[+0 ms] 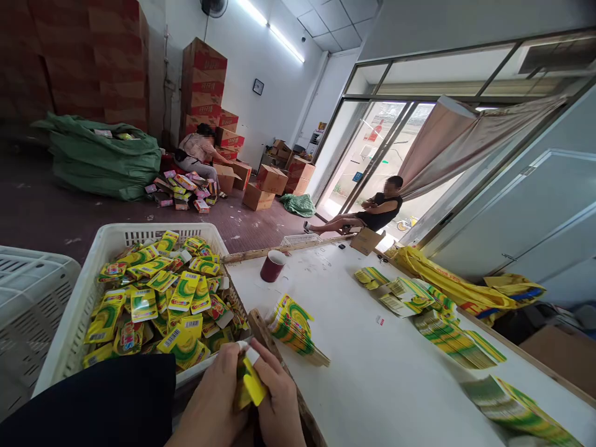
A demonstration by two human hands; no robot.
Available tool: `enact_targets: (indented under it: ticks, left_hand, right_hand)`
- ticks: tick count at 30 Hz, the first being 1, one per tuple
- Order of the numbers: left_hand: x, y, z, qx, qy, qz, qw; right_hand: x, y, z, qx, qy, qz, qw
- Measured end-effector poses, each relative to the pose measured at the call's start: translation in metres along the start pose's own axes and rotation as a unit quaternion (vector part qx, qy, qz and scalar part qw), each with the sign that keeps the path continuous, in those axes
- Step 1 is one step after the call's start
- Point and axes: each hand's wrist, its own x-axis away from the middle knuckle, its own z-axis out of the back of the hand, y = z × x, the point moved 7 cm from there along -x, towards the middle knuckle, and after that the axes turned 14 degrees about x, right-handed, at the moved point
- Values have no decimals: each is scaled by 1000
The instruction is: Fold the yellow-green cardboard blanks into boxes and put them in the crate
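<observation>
My left hand and my right hand are together at the table's near edge, both closed around a small yellow carton. A yellow flap of it sticks out between them. White wrapping covers some fingertips. Just beyond my hands, a stack of flat yellow-and-green cartons leans over on the white table. On the left stands a white plastic crate heaped with folded yellow cartons, several with barcodes showing. The lower part of the held carton is hidden by my fingers.
A dark red cup stands near the crate. More stacked flat cartons line the table's far right side. One person sits by brown boxes; another sits by the doorway. A green sack lies behind the crate.
</observation>
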Motion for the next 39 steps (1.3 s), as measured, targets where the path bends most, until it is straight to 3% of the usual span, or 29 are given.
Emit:
enact_targets:
  ticks: [3,6,11,14,16,19,23,26,28,30,34,39]
  left_hand:
    - [-2,-1,10,-27,2,20,999]
    - [-2,2,18,-47,-17,49,998]
    - [-2,5,21,-58,-65,63,994]
    - [0,6,17,-53,-92,57,993]
    - [1,8,15,-57,-92,50,993]
    - [2,7,11,-74,-76,45,993]
    - [-4,-9,13,-54,-35,47,997]
    - [-13,-16,47,-82,153,-9,985]
    - [-12,-18,71,-129,300,-46,944]
    - [-10,-23,80,-147,364,-64,917]
    - [-12,-41,62,-101,315,-61,942]
    - [-9,-51,46,-40,218,3,975]
  right_hand:
    - [1,5,5,21,20,18,999]
    - [6,3,0,37,-20,54,998]
    - [3,-3,9,37,-92,54,994]
    - [-2,-4,15,19,-157,32,987]
    - [-3,2,15,17,-164,-9,986]
    - [1,12,5,-8,-117,-59,991]
    - [5,26,-6,-75,-69,-36,994]
    - [-4,66,16,-56,10,-92,994]
    - [-8,102,46,57,110,-184,975]
    - [-11,125,67,161,138,-222,952]
    - [-13,142,75,210,125,-216,945]
    - [-11,139,70,212,122,-205,948]
